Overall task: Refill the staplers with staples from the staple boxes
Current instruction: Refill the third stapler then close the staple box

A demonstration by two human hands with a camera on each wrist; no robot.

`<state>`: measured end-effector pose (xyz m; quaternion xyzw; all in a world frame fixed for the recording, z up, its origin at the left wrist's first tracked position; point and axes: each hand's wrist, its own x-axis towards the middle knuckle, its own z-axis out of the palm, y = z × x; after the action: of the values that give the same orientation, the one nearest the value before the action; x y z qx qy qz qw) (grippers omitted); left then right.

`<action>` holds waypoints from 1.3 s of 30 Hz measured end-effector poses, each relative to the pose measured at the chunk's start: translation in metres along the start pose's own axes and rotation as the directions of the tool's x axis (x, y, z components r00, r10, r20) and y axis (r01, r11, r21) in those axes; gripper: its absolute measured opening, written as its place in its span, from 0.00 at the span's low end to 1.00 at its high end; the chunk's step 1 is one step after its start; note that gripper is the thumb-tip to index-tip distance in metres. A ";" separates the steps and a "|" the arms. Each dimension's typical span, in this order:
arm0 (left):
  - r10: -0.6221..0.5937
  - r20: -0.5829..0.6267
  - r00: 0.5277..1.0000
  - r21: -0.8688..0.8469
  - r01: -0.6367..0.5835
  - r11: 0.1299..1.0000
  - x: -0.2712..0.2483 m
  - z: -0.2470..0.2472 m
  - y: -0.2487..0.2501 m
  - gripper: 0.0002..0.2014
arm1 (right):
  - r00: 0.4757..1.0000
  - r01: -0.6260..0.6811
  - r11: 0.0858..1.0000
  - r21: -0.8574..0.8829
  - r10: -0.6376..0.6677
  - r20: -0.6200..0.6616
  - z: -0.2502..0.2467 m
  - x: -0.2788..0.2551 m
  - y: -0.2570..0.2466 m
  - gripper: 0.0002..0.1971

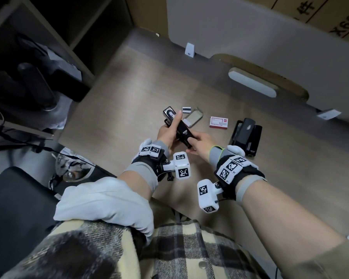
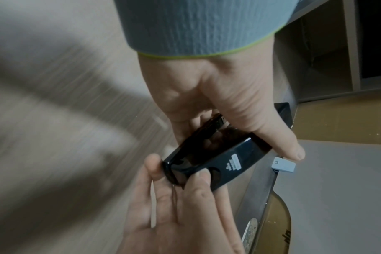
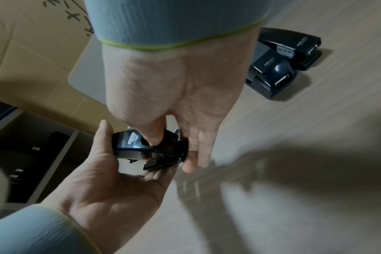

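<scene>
Both hands hold one black stapler [image 1: 183, 132] above the wooden table [image 1: 141, 81]. My left hand [image 1: 170, 128] grips its far end, thumb along the top; the stapler [image 2: 220, 159] lies across those fingers in the left wrist view. My right hand [image 1: 193, 144] grips the near end, its thumb pressing on the stapler [image 3: 133, 144] body. The stapler looks hinged partly open, with a dark part hanging below. An open staple box tray [image 1: 192, 117] and a closed red-and-white staple box [image 1: 219, 122] lie just beyond. Two more black staplers [image 1: 247, 135] stand to the right.
A grey desk divider [image 1: 250, 37] with cardboard boxes [image 1: 320, 15] behind it closes the far side. A white oblong fixture [image 1: 252, 82] sits near it. Dark shelves [image 1: 38, 57] and cables are at the left. The table's near edge runs above my plaid lap [image 1: 169, 248].
</scene>
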<state>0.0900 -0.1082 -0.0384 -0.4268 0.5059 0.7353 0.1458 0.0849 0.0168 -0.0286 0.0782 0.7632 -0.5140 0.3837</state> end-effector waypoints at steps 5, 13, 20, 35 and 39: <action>-0.045 -0.007 0.999 0.084 0.045 0.995 0.010 0.001 -0.002 0.38 | 0.999 -0.026 0.995 -0.097 0.022 -0.045 -0.009 0.002 0.001 0.29; -0.021 0.052 0.998 0.187 0.011 0.982 0.024 -0.013 -0.003 0.34 | 0.992 -0.017 0.878 -0.479 -0.044 -0.115 -0.024 0.014 0.006 0.18; 0.031 0.104 0.994 0.585 -0.086 0.806 0.049 -0.036 0.003 0.02 | 0.992 -0.101 0.801 -0.590 0.036 -0.120 -0.019 0.022 0.018 0.19; 0.117 0.020 0.993 0.742 -0.093 0.663 0.097 -0.058 0.041 0.02 | 0.941 -0.293 0.787 -0.543 0.137 -0.308 -0.014 0.045 -0.008 0.29; 0.095 0.057 0.994 0.712 -0.107 0.694 0.108 -0.051 0.059 0.03 | 0.936 -0.270 0.835 -0.479 0.111 -0.334 -0.019 0.069 -0.030 0.20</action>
<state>0.0125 -0.2022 -0.0919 -0.3028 0.7725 0.4924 0.2628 0.0125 0.0007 -0.0495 0.1238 0.9094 -0.2309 0.3230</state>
